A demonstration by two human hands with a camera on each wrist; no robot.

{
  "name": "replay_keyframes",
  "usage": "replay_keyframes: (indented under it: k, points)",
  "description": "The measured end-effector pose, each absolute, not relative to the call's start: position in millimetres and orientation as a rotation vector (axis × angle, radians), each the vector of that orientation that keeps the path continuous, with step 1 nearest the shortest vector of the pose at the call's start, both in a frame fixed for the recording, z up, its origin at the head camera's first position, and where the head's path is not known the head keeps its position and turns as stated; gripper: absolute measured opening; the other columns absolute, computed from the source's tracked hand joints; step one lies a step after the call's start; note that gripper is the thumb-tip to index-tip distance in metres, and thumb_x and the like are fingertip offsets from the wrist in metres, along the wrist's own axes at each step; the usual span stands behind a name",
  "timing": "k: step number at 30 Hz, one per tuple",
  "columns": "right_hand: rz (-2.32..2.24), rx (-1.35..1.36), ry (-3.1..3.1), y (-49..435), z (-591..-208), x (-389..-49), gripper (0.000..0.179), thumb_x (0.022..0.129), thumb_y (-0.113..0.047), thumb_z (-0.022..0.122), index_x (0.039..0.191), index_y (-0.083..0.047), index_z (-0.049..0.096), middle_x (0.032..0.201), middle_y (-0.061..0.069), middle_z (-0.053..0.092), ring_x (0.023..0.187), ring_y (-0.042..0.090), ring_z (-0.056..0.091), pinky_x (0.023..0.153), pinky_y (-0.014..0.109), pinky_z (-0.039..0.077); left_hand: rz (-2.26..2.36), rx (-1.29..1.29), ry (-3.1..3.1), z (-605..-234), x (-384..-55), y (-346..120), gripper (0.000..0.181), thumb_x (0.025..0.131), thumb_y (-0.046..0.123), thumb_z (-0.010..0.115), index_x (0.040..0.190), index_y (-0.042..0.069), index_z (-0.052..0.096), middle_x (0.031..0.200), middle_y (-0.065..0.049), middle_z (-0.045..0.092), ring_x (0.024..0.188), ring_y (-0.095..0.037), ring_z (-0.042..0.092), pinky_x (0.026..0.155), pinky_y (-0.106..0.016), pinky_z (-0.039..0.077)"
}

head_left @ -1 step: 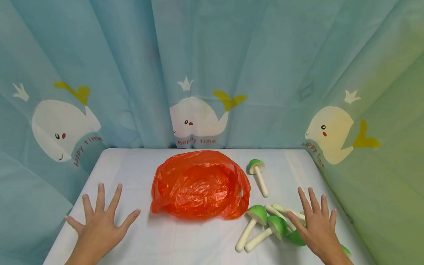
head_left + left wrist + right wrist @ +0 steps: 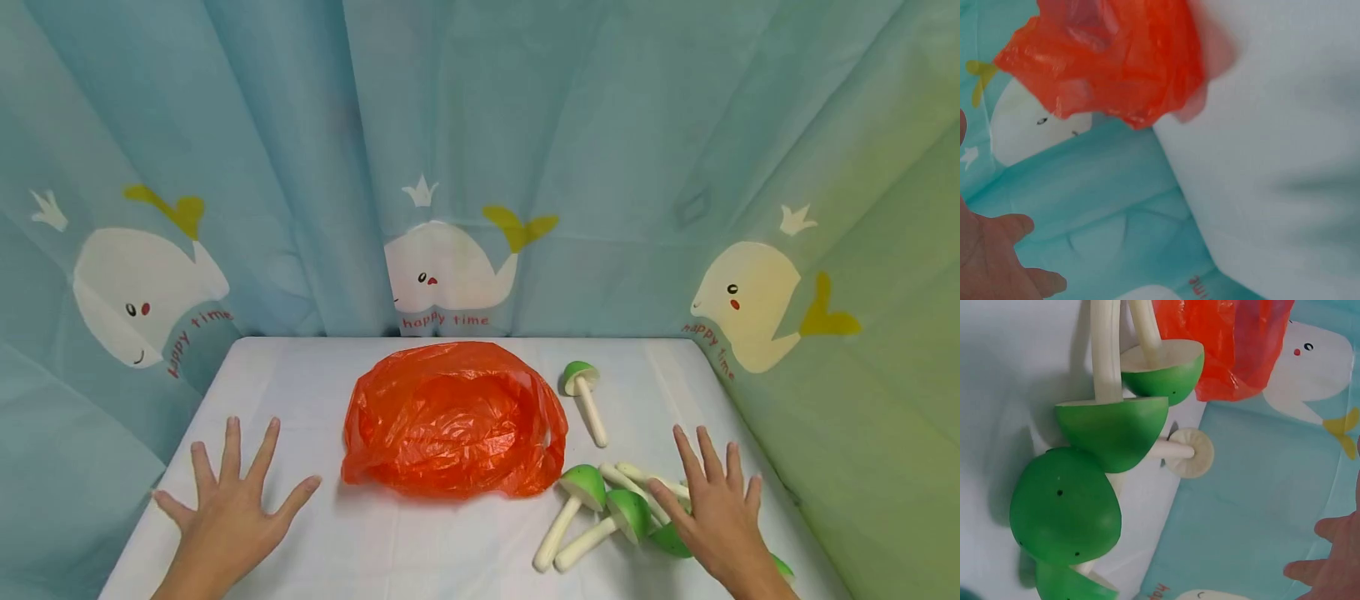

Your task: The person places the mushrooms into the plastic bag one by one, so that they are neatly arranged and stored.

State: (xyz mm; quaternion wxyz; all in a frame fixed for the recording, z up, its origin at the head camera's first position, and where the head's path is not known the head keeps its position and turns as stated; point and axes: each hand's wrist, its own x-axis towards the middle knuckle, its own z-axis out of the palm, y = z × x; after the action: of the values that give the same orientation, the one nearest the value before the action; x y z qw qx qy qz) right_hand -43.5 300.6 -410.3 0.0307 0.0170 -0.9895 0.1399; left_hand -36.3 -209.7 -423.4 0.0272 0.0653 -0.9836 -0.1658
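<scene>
My left hand (image 2: 228,525) is spread wide over the left side of the table, holding nothing, with its thumb toward the bag. My right hand (image 2: 718,517) is also spread, above the pile of toy mushrooms on the right, and hides part of it. Between the hands lies a red plastic bag (image 2: 450,433), crumpled, its mouth spread and facing me. Several green-capped mushrooms with white stems, such as this mushroom (image 2: 583,487), lie together by the right hand. A single mushroom (image 2: 588,400) lies apart, right of the bag. In the right wrist view the mushroom caps (image 2: 1066,506) show dark dots.
A white cloth covers the table (image 2: 420,550). Behind it and along both sides hangs a blue-green curtain (image 2: 630,167) printed with white whales. The curtain's right part is greener and runs close along the table edge.
My left hand has shifted very slightly to the right. The bag, the mushrooms and my right hand look unchanged.
</scene>
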Motion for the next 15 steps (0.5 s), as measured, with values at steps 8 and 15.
replay_keyframes:
  k: [8,15]
  points:
    - [0.482,0.048,-3.039,295,-410,-39,0.081,0.093,-0.05,0.051,0.152,-0.017,0.008,0.151,0.027,0.01,0.131,0.057,-0.002,0.088,0.081,0.002,-0.513,0.188,-3.053,-432,-35,-203,0.101,0.077,0.072,0.052,0.15,0.011,0.017,0.15,-0.03,-0.004,0.125,-0.064,-0.006,0.078,-0.076,-0.022]
    - [0.54,0.066,-2.964,290,-413,-37,0.079,0.093,-0.043,0.054,0.152,-0.013,0.011,0.148,0.03,0.018,0.128,0.059,0.011,0.082,0.079,0.019,-0.566,0.183,-3.083,-437,-37,-193,0.104,0.074,0.075,0.053,0.15,0.012,0.019,0.15,-0.031,0.001,0.125,-0.065,-0.003,0.078,-0.078,-0.017]
